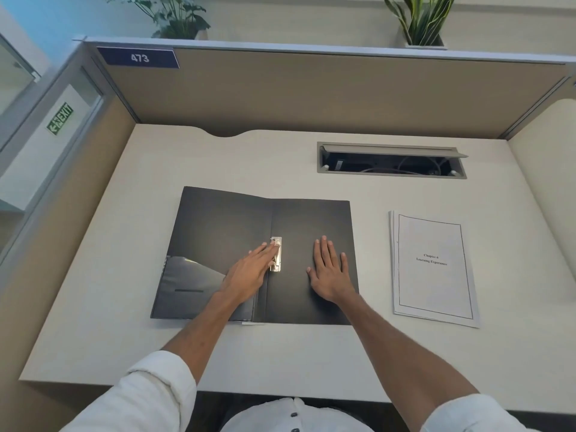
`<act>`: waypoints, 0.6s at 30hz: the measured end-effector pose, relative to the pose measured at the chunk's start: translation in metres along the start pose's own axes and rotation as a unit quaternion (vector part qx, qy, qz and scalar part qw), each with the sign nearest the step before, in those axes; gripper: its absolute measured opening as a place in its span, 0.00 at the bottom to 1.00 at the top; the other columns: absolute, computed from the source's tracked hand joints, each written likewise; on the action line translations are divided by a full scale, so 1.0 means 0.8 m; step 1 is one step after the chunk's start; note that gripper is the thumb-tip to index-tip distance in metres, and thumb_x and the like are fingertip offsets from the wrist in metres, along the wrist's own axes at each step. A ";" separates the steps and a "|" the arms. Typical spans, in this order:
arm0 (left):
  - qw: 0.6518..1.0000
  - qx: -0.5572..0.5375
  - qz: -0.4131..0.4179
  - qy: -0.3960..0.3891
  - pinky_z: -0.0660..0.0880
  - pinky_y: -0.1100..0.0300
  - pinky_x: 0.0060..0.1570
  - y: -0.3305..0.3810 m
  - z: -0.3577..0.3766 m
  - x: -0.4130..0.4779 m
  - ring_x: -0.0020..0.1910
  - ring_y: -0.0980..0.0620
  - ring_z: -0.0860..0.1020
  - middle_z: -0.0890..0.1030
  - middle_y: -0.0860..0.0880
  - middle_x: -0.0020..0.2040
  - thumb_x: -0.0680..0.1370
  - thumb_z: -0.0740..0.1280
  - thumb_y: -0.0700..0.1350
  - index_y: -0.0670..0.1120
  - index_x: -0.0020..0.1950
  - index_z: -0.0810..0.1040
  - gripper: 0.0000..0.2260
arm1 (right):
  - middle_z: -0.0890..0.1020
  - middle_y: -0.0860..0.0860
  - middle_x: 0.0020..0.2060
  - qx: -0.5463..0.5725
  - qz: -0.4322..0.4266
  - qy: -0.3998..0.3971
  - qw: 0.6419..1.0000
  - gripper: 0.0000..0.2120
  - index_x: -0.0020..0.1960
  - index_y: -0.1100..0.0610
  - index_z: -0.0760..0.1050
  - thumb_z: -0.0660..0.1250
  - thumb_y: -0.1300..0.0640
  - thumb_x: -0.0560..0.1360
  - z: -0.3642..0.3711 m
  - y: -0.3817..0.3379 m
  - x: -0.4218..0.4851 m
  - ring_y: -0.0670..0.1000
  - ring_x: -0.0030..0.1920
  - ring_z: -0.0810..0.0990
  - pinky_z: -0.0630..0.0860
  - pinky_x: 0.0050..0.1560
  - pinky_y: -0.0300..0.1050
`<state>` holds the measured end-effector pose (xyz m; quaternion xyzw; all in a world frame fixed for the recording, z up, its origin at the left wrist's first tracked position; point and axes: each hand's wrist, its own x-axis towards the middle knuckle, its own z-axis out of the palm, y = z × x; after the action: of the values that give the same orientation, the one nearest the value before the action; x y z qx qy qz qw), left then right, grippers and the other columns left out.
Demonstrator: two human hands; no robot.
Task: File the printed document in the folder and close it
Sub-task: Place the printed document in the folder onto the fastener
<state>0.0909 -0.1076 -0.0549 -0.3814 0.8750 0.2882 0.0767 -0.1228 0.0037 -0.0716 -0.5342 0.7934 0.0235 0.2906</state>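
A black folder (224, 226) lies open and flat in the middle of the desk, with a silver metal clip (276, 254) on its spine. My left hand (249, 272) rests on the left flap, its fingertips touching the clip. My right hand (330, 272) lies flat, palm down, fingers spread, on the right flap. The printed document (433, 266), a stack of white pages with a bordered title page, lies on the desk to the right of the folder, untouched.
The beige desk (124, 307) is enclosed by tan partition walls. An open cable hatch (391, 162) with wires sits behind the folder at the back right. Two potted plants (420, 23) stand on top of the partition.
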 end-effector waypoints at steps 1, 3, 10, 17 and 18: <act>1.000 -0.004 -0.002 0.013 0.61 0.49 0.88 0.001 -0.001 0.000 0.90 0.53 0.58 0.64 0.55 0.88 0.93 0.52 0.46 0.52 0.88 0.64 0.22 | 0.34 0.51 0.88 0.001 0.000 0.000 1.000 0.34 0.90 0.54 0.35 0.48 0.47 0.91 0.000 0.000 0.000 0.52 0.90 0.35 0.41 0.89 0.63; 0.999 -0.020 -0.009 0.039 0.69 0.48 0.83 0.006 -0.007 0.001 0.87 0.53 0.65 0.71 0.56 0.85 0.92 0.54 0.47 0.53 0.84 0.72 0.20 | 0.34 0.51 0.88 0.001 0.000 0.000 1.000 0.34 0.90 0.54 0.35 0.48 0.47 0.91 0.000 0.001 0.000 0.52 0.90 0.35 0.41 0.89 0.63; 0.981 -0.113 -0.084 0.137 0.83 0.43 0.56 0.028 -0.032 0.033 0.52 0.40 0.87 0.89 0.46 0.55 0.91 0.59 0.48 0.51 0.71 0.80 0.13 | 0.34 0.50 0.88 0.006 -0.001 -0.002 1.000 0.35 0.89 0.54 0.34 0.48 0.46 0.90 0.000 0.002 0.003 0.52 0.90 0.35 0.40 0.89 0.62; 0.992 0.019 -0.083 0.095 0.83 0.40 0.56 0.019 -0.053 0.066 0.54 0.35 0.86 0.89 0.43 0.56 0.90 0.59 0.41 0.48 0.70 0.73 0.10 | 0.33 0.50 0.88 0.009 -0.002 -0.010 1.000 0.35 0.89 0.53 0.34 0.48 0.45 0.90 0.003 0.005 0.007 0.52 0.90 0.34 0.40 0.89 0.62; 0.992 0.056 -0.075 0.080 0.83 0.41 0.57 0.018 -0.056 0.070 0.57 0.34 0.86 0.88 0.44 0.60 0.89 0.59 0.40 0.48 0.71 0.73 0.11 | 0.33 0.50 0.88 0.010 -0.002 -0.012 1.000 0.35 0.89 0.53 0.33 0.48 0.45 0.90 0.002 0.005 0.006 0.52 0.90 0.34 0.40 0.89 0.62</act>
<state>0.0457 -0.1597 -0.0315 -0.4634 0.8617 0.2008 0.0488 -0.1267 0.0017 -0.0768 -0.5324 0.7892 0.0219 0.3053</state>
